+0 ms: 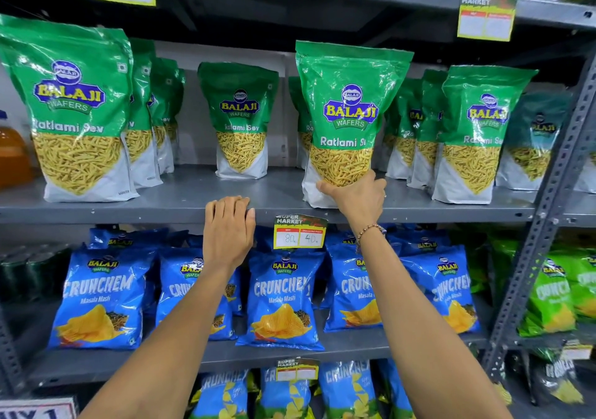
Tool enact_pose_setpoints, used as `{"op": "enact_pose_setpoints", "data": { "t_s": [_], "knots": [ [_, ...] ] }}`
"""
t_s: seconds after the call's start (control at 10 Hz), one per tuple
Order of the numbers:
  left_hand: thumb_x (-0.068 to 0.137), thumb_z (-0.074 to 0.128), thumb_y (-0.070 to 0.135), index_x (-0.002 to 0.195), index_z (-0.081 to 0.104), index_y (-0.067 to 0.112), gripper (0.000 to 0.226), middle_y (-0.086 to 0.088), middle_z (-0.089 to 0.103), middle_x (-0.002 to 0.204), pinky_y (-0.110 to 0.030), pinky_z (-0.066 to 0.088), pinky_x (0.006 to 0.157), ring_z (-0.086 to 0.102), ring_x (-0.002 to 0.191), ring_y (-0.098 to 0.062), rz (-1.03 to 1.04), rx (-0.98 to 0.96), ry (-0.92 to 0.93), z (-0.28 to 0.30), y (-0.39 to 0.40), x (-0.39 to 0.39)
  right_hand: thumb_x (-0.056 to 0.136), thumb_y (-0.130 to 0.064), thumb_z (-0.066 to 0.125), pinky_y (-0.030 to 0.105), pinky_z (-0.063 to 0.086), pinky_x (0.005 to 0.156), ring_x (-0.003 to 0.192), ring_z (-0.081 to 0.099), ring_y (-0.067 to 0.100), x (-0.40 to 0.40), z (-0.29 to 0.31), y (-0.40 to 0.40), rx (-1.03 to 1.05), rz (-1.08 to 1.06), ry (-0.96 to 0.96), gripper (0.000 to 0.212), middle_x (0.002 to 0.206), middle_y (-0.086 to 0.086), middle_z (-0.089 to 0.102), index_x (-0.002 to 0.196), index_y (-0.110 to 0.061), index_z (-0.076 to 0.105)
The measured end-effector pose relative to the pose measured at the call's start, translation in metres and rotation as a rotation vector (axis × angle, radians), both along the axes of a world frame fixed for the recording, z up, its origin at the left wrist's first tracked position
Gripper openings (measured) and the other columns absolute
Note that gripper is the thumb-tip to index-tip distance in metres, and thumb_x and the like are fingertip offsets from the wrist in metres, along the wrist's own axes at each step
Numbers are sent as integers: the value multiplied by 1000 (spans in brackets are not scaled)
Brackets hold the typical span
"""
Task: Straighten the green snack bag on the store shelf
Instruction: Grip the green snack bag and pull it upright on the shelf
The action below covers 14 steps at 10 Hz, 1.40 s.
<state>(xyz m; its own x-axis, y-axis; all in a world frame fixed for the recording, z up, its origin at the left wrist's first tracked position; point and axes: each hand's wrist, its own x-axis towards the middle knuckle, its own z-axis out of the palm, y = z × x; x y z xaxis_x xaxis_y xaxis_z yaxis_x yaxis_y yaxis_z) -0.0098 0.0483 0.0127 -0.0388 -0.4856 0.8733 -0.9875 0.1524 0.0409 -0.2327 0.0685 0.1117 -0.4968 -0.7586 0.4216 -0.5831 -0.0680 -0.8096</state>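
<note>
A green Ratlami Sev snack bag (pixel 350 109) stands upright at the front of the grey metal shelf (pixel 161 207), right of centre. My right hand (pixel 358 197) grips its lower front, fingers wrapped over the bottom part of the bag. A beaded bracelet is on that wrist. My left hand (pixel 229 225) rests on the shelf's front lip to the left of the bag, fingers curled over the edge, holding no bag.
More green bags of the same kind stand in rows to the left (pixel 74 109), in the middle further back (pixel 240 118) and to the right (pixel 477 134). Blue Crunchem bags (pixel 280 302) fill the shelf below. A price tag (pixel 299 233) hangs on the lip between my hands.
</note>
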Motion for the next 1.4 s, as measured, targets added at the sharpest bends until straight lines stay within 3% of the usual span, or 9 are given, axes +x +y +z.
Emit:
{"op": "enact_pose_setpoints", "data": {
  "t_s": [1.0, 1.2, 1.3, 1.4],
  "knots": [
    [100, 32, 29, 111, 59, 6, 37, -11, 63, 109, -44, 37, 90, 55, 98, -30, 10, 40, -23, 2, 3, 1, 56, -58, 81, 42, 46, 90, 117, 47, 35, 11, -1, -27, -27, -19, 42, 96, 125, 18, 44, 123, -2, 40],
    [100, 31, 30, 111, 60, 6, 39, -10, 63, 108, -41, 35, 90, 56, 99, -30, 4, 65, -46, 5, 5, 2, 70, -68, 63, 44, 37, 99, 123, 40, 40, 7, -9, -23, -98, 13, 26, 110, 135, 24, 37, 140, 5, 20],
    [99, 32, 32, 112, 62, 5, 42, -10, 64, 108, -39, 35, 90, 59, 99, -30, -50, 94, -67, 10, 6, 10, 87, -63, 44, 43, 40, 93, 118, 41, 35, 7, -9, -20, -264, -50, -86, 78, 131, 18, 40, 135, -2, 32],
    [98, 33, 34, 113, 59, 1, 45, -14, 63, 110, -42, 40, 90, 57, 101, -32, -119, 106, -57, 16, 8, 33, 98, -43, 35, 36, 42, 82, 98, 44, 21, 15, -5, -12, -554, -124, -98, 43, 113, 10, 52, 114, -5, 47]
  ]
}}
